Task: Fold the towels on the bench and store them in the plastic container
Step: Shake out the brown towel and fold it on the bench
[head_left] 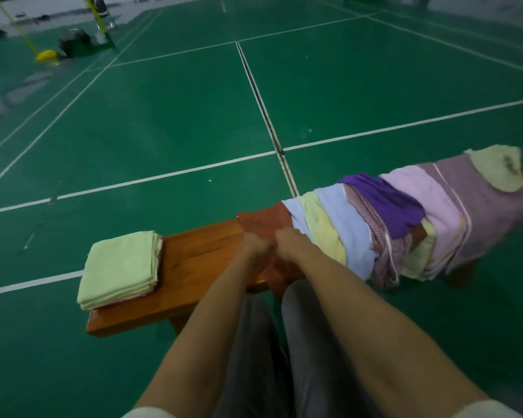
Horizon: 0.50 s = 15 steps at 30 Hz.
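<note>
A rust-red towel [261, 223] lies draped over the middle of the wooden bench [200, 251]. My left hand [254, 244] and my right hand [290, 241] sit side by side on it, fingers curled into the cloth, gripping it. To the right, several unfolded towels hang over the bench: light blue [341, 230], pale yellow [323, 233], purple [387, 203], pink [426, 200] and mauve [489, 194]. A stack of folded light green towels [121, 263] rests on the bench's left end. No plastic container is in view.
The bench stands on a green sports court floor [163, 116] with white lines. A yellow net post base [46, 54] and dark bags [73, 42] sit far back left. My grey-trousered legs [269, 342] are against the bench's near side.
</note>
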Tool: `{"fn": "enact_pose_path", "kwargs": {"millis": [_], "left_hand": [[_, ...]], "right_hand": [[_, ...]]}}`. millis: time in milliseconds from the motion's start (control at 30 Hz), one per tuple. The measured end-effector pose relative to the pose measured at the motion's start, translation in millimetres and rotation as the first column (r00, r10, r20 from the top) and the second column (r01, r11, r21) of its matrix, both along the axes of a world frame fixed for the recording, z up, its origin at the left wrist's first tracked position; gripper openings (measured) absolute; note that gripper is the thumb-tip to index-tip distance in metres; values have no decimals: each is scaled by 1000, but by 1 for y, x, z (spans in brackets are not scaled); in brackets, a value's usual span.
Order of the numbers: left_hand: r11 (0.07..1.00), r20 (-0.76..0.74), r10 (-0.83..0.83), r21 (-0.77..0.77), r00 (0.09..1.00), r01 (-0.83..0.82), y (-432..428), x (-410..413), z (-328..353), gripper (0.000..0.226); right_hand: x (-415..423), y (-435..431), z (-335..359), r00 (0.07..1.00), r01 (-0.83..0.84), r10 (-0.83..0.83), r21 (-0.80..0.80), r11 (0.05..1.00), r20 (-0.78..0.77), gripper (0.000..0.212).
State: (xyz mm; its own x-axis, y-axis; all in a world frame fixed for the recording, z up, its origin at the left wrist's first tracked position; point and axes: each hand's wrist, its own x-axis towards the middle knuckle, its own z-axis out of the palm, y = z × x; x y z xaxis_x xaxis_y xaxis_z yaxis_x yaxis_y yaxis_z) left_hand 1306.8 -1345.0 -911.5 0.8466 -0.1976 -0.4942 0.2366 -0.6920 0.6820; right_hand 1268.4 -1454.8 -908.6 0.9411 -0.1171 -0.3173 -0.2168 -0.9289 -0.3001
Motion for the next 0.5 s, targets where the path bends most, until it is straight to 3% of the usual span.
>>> {"fn": "enact_pose_path", "kwargs": {"millis": [33, 100, 200, 333, 500], "left_hand": [[997, -21, 65, 32, 998, -65, 1, 5, -10, 9], [978, -165, 194, -47, 967, -204, -2, 4, -13, 5], [974, -312, 157, -109, 937, -199, -9, -1, -9, 9], [959, -250, 224, -118, 942, -259, -18, 5, -22, 20], [883, -172, 312, -310, 934, -352, -20, 25, -20, 26]], "right_hand": [[-1, -3, -6, 1000, -8, 8, -12, 1000, -24, 35], [-4, -6, -17, 998, 3, -3, -2, 1000, -57, 38], [-4, -8, -24, 997, 42, -40, 25, 999, -58, 41], [3, -11, -22, 994, 88, -82, 74, 993, -77, 39], [13, -19, -15, 988, 152, -153, 133, 979, -2, 36]]}}
